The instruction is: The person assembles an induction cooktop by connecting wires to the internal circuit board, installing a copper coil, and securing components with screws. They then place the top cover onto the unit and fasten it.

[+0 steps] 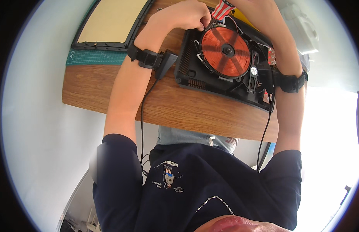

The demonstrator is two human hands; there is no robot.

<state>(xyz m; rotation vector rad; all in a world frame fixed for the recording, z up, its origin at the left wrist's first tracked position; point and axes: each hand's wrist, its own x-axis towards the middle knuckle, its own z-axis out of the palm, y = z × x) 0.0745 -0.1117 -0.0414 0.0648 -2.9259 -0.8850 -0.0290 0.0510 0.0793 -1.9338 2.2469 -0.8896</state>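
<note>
An opened induction cooker, its black base (190, 75) lying on the wooden table, has a round copper coil (230, 40) with a dark centre. My left hand (195, 15) is closed at the coil's far left edge, thumb and fingers pinched together. Whatever they hold is too small or hidden to make out. At the top of the picture my right hand (255, 9) is closed around a red-and-white striped handle (222, 9) with a star-patterned dark part. Its tool end cannot be made out. Thin wires (235, 22) run between the hands behind the coil.
At the far left a black-framed panel (110, 23) with a tan face rests on a green cutting mat (95, 58). A white plastic container (301, 29) stands at the far right. Black cables (142, 116) hang from straps on both my forearms. The wooden table's (187, 112) near edge borders my body.
</note>
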